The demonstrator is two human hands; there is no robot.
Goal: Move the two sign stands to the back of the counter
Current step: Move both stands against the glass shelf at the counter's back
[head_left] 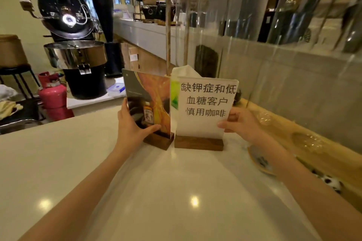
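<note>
Item 1, photo sign (148, 101): clear panel with an orange-and-dark print, slotted into a dark wood base. We have the left hand (130, 123) pinched on its lower left edge, thumb across the front and fingers behind. It stands angled on the counter (78, 162), its base touching or just beside its neighbour's.

Item 2, text sign (205, 105): white sheet with black characters, in a longer wood base. We have the right hand (240, 123) closed on its lower right edge, thumb in front. Both signs sit well forward of us, near the counter's far end, in front of a wooden post (168, 35). Whether the bases rest on the top or are just lifted we cannot tell.

Hazards, as we judge them:
- Both grips are on the panels, not the bases. A panel may slip out of its slot if lifted, leaving or dropping the base.
- The signs are close together; moving them unevenly could knock one into the other and tip it.
- Behind the text sign a white tissue (184, 71) stands up, and the post is near; pushing back blindly could jam against either.
- A dish (260, 162) lies under the right forearm and could be swept.
</note>
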